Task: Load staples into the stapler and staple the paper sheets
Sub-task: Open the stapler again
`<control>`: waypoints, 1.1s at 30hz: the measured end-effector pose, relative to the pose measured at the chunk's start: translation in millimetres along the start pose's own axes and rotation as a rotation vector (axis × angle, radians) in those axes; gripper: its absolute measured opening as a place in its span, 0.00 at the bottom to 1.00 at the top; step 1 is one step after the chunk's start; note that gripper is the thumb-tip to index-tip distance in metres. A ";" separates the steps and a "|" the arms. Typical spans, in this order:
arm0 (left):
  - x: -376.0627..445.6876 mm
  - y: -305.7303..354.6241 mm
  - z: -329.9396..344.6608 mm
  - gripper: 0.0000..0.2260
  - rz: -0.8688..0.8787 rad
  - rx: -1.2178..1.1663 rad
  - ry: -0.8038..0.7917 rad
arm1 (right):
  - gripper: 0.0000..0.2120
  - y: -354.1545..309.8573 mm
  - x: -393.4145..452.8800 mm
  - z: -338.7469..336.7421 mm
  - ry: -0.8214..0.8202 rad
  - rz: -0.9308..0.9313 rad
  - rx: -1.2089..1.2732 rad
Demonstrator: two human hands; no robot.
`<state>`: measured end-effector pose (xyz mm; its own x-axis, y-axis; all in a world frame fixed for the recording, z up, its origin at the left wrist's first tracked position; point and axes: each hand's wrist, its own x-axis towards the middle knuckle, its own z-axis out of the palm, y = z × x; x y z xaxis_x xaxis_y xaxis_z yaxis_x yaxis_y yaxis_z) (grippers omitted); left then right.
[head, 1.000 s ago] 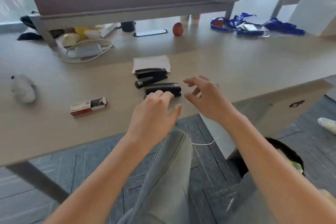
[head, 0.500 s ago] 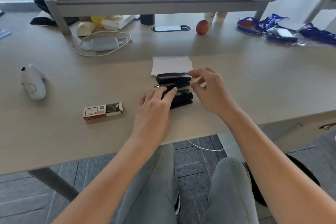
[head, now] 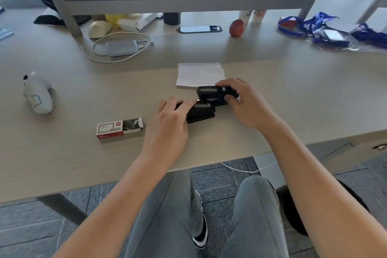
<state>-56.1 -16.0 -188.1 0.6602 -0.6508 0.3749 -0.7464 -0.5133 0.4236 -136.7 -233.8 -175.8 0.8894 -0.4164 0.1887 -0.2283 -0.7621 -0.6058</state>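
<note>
In the head view, a black stapler (head: 206, 109) is held down on the desk (head: 293, 98) by the left hand (head: 169, 119), whose fingers are laid over its near end. Its raised top arm (head: 215, 91) is gripped by the right hand (head: 246, 102), just in front of the paper sheets (head: 200, 73). An opened staple box (head: 119, 128) is seen lying just left of the left hand.
</note>
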 end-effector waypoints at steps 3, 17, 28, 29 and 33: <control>3.7 1.6 2.5 0.22 -0.019 -0.038 0.006 | 0.19 14.7 -21.0 -9.1 0.099 0.053 -0.012; 63.3 28.8 44.0 0.22 0.089 -0.058 -0.071 | 0.20 28.1 -83.0 -25.3 0.184 0.105 0.039; -21.8 13.3 8.4 0.15 -0.069 -0.141 -0.016 | 0.20 -6.8 -68.9 8.5 0.092 -0.001 0.096; -29.1 10.1 5.5 0.13 -0.081 -0.126 -0.024 | 0.20 -13.6 -67.3 14.3 0.081 -0.021 0.095; -44.9 0.7 -6.5 0.05 -0.109 0.004 0.001 | 0.20 -38.9 -66.8 33.8 0.041 -0.093 0.060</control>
<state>-85.7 16.4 -199.2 0.7373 -0.5907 0.3278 -0.6709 -0.5831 0.4581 -173.9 -159.5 -191.0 0.8884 -0.3662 0.2769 -0.1204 -0.7678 -0.6293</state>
